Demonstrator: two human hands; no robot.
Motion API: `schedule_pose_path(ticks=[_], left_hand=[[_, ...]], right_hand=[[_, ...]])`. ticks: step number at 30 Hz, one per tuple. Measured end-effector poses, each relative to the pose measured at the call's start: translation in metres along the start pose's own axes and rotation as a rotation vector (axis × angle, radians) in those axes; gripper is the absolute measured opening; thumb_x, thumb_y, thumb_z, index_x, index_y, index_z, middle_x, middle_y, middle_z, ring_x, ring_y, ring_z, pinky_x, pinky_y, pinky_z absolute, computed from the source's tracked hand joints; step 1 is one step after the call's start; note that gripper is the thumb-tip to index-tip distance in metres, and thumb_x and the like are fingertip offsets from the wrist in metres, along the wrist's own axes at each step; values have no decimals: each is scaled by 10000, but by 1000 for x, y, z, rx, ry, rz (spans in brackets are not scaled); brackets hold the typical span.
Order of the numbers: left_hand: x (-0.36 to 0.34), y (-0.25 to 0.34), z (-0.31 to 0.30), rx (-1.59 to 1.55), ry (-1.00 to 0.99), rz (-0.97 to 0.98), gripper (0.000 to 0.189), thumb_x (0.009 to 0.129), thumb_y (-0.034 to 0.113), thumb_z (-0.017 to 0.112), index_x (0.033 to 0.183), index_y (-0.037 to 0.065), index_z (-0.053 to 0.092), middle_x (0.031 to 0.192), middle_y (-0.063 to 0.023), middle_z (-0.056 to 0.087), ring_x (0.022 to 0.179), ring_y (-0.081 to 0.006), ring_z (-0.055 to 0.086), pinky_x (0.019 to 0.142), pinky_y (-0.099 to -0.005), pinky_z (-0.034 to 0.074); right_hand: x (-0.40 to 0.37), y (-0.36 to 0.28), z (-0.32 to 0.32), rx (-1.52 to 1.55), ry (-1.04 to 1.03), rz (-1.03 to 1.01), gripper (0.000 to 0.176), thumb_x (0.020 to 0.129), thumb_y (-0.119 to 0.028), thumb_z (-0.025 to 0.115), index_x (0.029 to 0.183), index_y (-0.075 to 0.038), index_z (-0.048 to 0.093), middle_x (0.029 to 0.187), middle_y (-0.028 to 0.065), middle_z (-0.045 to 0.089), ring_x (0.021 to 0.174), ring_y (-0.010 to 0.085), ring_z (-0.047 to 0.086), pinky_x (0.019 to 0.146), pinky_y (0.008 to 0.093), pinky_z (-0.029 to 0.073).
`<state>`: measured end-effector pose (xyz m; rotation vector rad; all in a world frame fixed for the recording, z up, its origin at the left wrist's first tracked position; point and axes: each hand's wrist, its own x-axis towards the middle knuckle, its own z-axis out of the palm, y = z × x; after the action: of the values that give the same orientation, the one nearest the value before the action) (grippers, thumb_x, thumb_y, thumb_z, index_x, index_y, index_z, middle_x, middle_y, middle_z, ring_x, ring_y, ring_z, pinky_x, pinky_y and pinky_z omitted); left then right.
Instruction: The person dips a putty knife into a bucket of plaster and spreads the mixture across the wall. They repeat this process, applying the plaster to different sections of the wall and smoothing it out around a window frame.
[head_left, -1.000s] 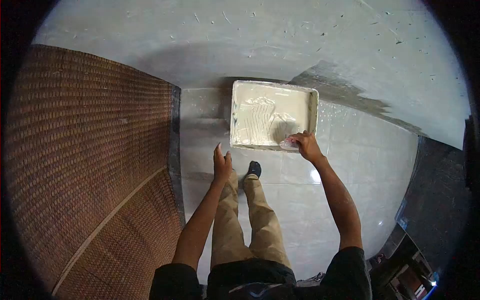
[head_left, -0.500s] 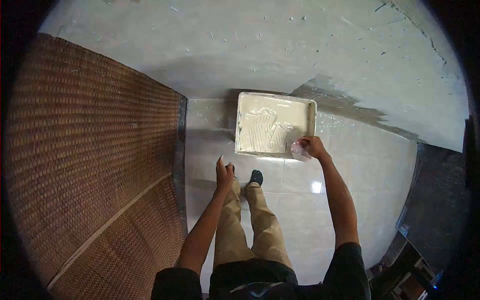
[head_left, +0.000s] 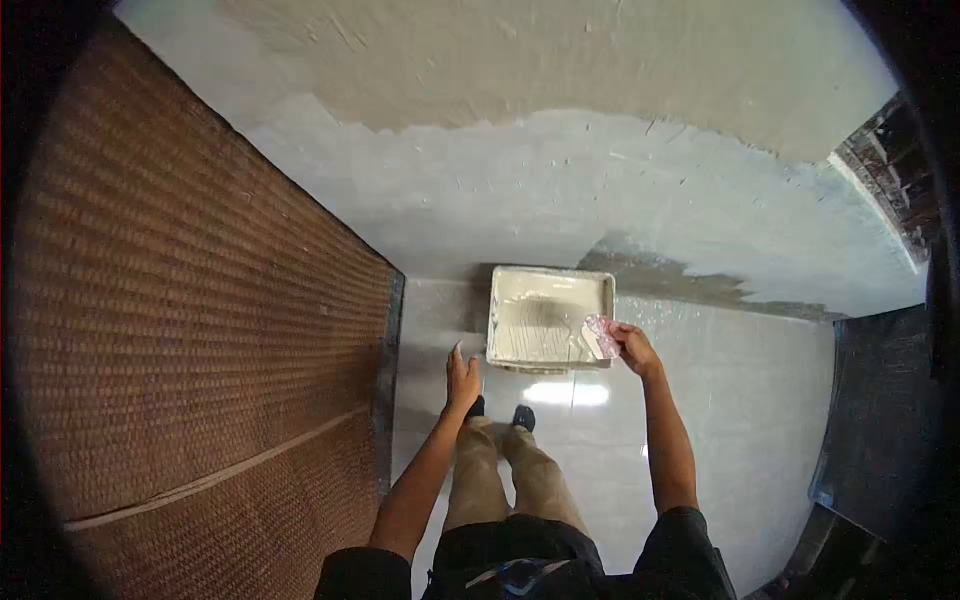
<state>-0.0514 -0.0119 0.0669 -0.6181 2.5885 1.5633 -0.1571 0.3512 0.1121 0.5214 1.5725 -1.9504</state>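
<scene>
A rectangular tray (head_left: 552, 365) on the tiled floor holds cream-coloured wet material with ridged marks in it. My right hand (head_left: 634, 349) grips a flat pink-and-white scraper-like piece (head_left: 602, 337) over the tray's near right corner. Pale material coats part of that piece. To the left of the tray and nearer to me, my left hand (head_left: 462, 383) hangs in the air with its fingers apart, holding nothing.
Beyond the tray rises a wall (head_left: 480, 170) with a tan coat higher up and a dark grey patch low down. A woven brown panel (head_left: 230, 300) stands at the left. A dark panel (head_left: 875, 390) is at the right. My feet are just below the tray.
The view has tilted up, showing more of the wall, and the tray appears lower. My right hand has turned the pink-and-white piece, so its face shows more clearly. My left hand stays empty.
</scene>
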Motion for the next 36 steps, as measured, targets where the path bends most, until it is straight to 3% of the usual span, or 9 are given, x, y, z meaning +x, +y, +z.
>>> schedule_pose_path(ticks=[1, 6, 11, 14, 19, 21, 31, 33, 36], left_hand=[[3, 11, -7, -18, 1, 7, 521, 955, 231, 488, 1384, -31, 350, 1384, -258, 404, 1292, -405, 373, 1084, -452, 293], [18, 70, -53, -15, 67, 89, 504, 978, 245, 460, 1394, -18, 349, 1400, -218, 407, 1316, -365, 369, 1092, -434, 292], [52, 87, -95, -65, 154, 210, 491, 975, 237, 466, 1389, -8, 368, 1398, -205, 417, 1318, -354, 374, 1088, -425, 299], [69, 100, -121, -135, 208, 274, 481, 971, 226, 473, 1382, -6, 380, 1396, -202, 423, 1318, -348, 380, 1089, -422, 298], [96, 127, -189, -172, 272, 321, 477, 965, 209, 487, 1378, -6, 384, 1399, -198, 425, 1321, -343, 381, 1092, -419, 294], [110, 133, -220, -202, 287, 427, 475, 964, 203, 494, 1379, 0, 384, 1405, -192, 421, 1323, -340, 380, 1091, -418, 296], [171, 195, -363, -174, 365, 698, 459, 962, 184, 483, 1374, 9, 387, 1396, -195, 422, 1313, -343, 385, 1089, -412, 300], [180, 211, -377, -177, 377, 745, 463, 959, 180, 485, 1377, 10, 382, 1397, -196, 420, 1316, -342, 382, 1090, -413, 299], [184, 241, -392, -161, 402, 812, 478, 954, 177, 488, 1387, 14, 369, 1399, -196, 417, 1317, -341, 380, 1090, -414, 300]], right_hand=[[-3, -2, 7, 111, -29, -46, 308, 957, -156, 550, 1185, 45, 596, 1100, 65, 645, 958, 144, 623, 853, 286, 508], [-32, -51, 59, 424, -277, -238, 291, 931, -118, 594, 1203, -21, 552, 1120, 46, 632, 971, 130, 630, 878, 309, 516], [-69, -130, 133, 444, -461, -464, 369, 906, -76, 624, 1250, -48, 492, 1078, 13, 634, 954, 129, 627, 868, 302, 524], [-78, -165, 171, 410, -441, -559, 355, 908, -76, 623, 1239, -101, 496, 1012, -6, 622, 865, 105, 595, 751, 275, 494], [-89, -217, 251, 344, -465, -762, 294, 921, -91, 611, 1199, -56, 524, 996, 5, 615, 867, 111, 562, 770, 290, 452], [-91, -229, 283, 302, -503, -837, 267, 924, -96, 608, 1175, -38, 540, 990, 10, 613, 874, 116, 555, 790, 296, 445], [-97, -246, 422, 360, -258, -962, 181, 913, -90, 630, 1060, 16, 629, 962, 19, 603, 769, 82, 527, 704, 264, 498], [-100, -242, 445, 365, -114, -949, 190, 903, -84, 642, 1060, 23, 633, 942, 24, 608, 745, 88, 538, 710, 273, 529], [-93, -240, 467, 365, -102, -961, 170, 887, -79, 657, 1033, 8, 645, 950, 39, 632, 829, 115, 589, 733, 301, 550]])
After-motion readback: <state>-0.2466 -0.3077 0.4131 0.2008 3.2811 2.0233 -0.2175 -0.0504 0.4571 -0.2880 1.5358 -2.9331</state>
